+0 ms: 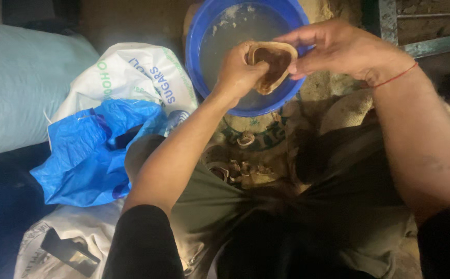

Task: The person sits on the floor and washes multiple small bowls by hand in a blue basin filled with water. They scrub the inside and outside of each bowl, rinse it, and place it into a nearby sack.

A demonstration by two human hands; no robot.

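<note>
Both my hands hold a brown, hollow shell piece [271,64] over a blue plastic basin [204,31] of murky water. My left hand [238,72] grips the shell's left rim, thumb pressed into it. At the right rim, the fingers of my right hand [338,49] pinch the shell; a red thread circles that wrist. The inside of the shell looks dark brown and wet. Several broken shell bits [238,168] lie on a burlap sack [266,137] below the basin, close to my lap.
A white printed woven sack [132,77] and a crumpled blue plastic bag [88,150] lie to the left. A pale blue sack [18,82] fills the far left. Another white sack [59,243] sits at bottom left. A metal frame [416,31] stands at top right.
</note>
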